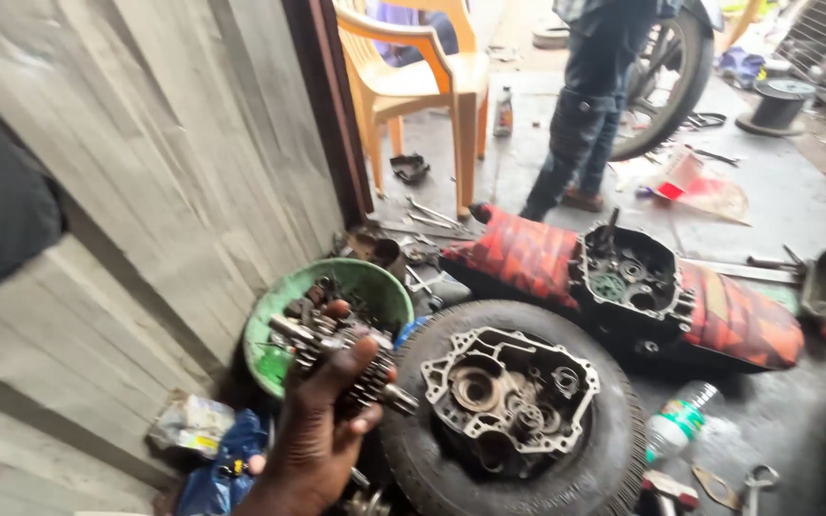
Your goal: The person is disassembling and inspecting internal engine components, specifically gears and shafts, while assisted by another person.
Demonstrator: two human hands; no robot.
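The left hand, fingers wrapped tight, lifts a greasy steel gear-shaft cluster over the green plastic bowl at 10 o'clock of the grey metal crankcase half, cradled steady in a black rubber tyre. Right hand unseen.

Passage is tight: a wooden wall closes the left, the green bowl and tyre crowd the middle, and open concrete floor remains beyond the seat.
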